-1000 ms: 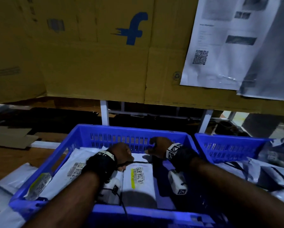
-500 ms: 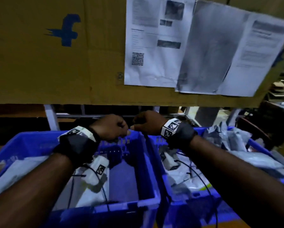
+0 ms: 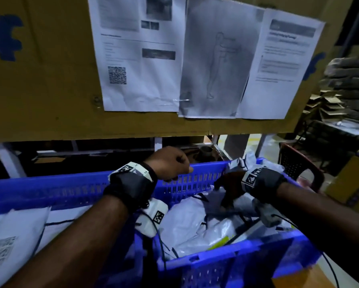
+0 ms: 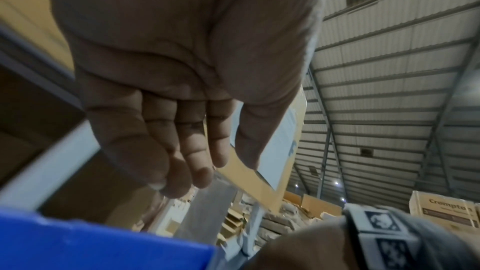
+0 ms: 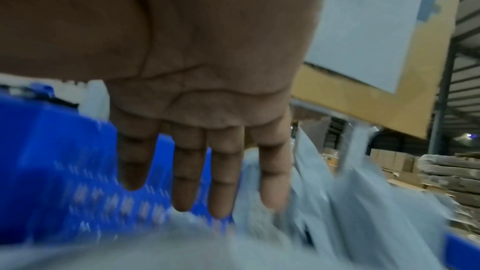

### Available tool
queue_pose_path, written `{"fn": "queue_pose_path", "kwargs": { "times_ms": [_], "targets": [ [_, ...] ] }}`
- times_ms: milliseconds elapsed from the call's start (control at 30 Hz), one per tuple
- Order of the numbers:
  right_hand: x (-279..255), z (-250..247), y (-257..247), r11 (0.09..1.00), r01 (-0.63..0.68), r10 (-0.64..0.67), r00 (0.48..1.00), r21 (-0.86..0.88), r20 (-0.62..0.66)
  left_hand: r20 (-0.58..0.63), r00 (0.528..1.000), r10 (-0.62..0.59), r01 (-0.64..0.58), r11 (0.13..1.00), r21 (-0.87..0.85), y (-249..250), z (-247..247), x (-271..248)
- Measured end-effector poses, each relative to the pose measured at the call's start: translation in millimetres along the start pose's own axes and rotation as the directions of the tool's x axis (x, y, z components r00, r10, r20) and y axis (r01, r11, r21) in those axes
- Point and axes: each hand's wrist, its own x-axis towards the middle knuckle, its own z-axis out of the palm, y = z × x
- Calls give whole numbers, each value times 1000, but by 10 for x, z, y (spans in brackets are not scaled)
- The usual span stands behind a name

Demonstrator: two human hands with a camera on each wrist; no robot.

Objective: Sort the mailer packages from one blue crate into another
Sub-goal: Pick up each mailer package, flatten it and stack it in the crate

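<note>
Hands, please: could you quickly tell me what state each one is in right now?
Left hand: open, fingers loosely curled, holding nothing.
Right hand: open, fingers straight above the mailers.

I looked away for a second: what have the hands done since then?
Both hands left the left crate. The right hand dropped, fingers straight, onto the mailers in the right crate; the left hand rose above the rim, holding nothing. Both crates stayed put.

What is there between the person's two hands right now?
In the head view, the slotted far wall of the right blue crate runs between the left hand and the right hand, which reaches down among the white mailer packages.
</note>
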Motion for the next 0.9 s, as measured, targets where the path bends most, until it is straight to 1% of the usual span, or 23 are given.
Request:
{"fn": "queue_pose_path", "kwargs": {
  "times_ms": [67, 100, 167, 233, 267, 300, 333, 400, 433, 467, 533, 567, 600, 633, 667, 700, 733, 767, 800, 833, 900],
  "targets": [
    [68, 103, 95, 994, -24, 12, 994, 110, 105, 16, 1000, 13, -13, 1000, -3, 57, 130, 78],
    [87, 152, 124, 988, -45, 25, 991, 151, 130, 23, 1000, 19, -19, 1000, -3, 79, 197, 110],
    [101, 214, 157, 985, -54, 26, 986, 164, 166, 25, 999, 21, -21, 1000, -1, 95, 325, 171],
    [141, 285, 167, 980, -41, 3, 981, 195, 194, 16, 1000, 22, -22, 1000, -4, 87, 439, 211],
    [196, 321, 199, 982, -3, -26, 988, 187, 151, 11, 1000, 23, -23, 1000, -1, 69, 492, 229],
    [259, 333, 229, 985, 19, -30, 998, 171, 62, 8, 1000, 24, -24, 1000, 5, 51, 536, 238],
    [268, 327, 212, 982, 52, -53, 999, 181, -1, 4, 1000, 24, -24, 1000, 9, 26, 578, 249],
    [228, 183, 148, 968, 53, -13, 987, 245, -162, -7, 1000, 15, -15, 1000, -1, -31, 629, 259],
    [147, 125, 170, 970, 37, 21, 972, 239, -236, -14, 1000, 1, -1, 1000, -11, -61, 639, 261],
    [50, 34, 204, 991, 53, -13, 952, 123, -305, -20, 1000, -12, 12, 1000, -22, -106, 646, 275],
    [-110, -202, 202, 967, 146, -60, 928, 211, -368, -21, 999, -26, 25, 998, -61, -166, 639, 277],
    [-213, -328, 192, 947, 200, -81, 906, 253, -415, -23, 999, -26, 24, 996, -91, -169, 626, 263],
    [-359, -454, 178, 930, 266, -118, 868, 252, -483, -26, 999, -21, 17, 992, -124, -160, 614, 249],
    [-391, -563, 198, 897, 332, -141, 841, 293, -522, -28, 1000, -13, 8, 988, -154, -140, 594, 233],
    [-477, -661, 191, 854, 408, -163, 800, 323, -578, -33, 999, 5, -11, 983, -185, -106, 569, 205],
    [-465, -740, 195, 747, 500, -153, 771, 439, -618, -39, 999, 30, -38, 975, -218, -68, 542, 174],
    [-518, -787, 150, 603, 580, -141, 753, 547, -643, -35, 997, 63, -70, 959, -275, -32, 516, 139],
    [-467, -822, 146, 409, 650, -139, 738, 641, -660, -29, 995, 97, -101, 926, -365, 3, 487, 106],
    [-484, -831, 74, 234, 678, -132, 732, 697, -668, -27, 994, 110, -110, 881, -460, 4, 462, 82],
    [-424, -825, 31, 90, 689, -137, 723, 719, -677, -31, 993, 114, -112, 831, -546, 4, 426, 48],
    [-290, -783, -79, -58, 705, -131, 696, 707, -706, -53, 993, 102, -112, 760, -640, -37, 351, -14]
  ]
}}
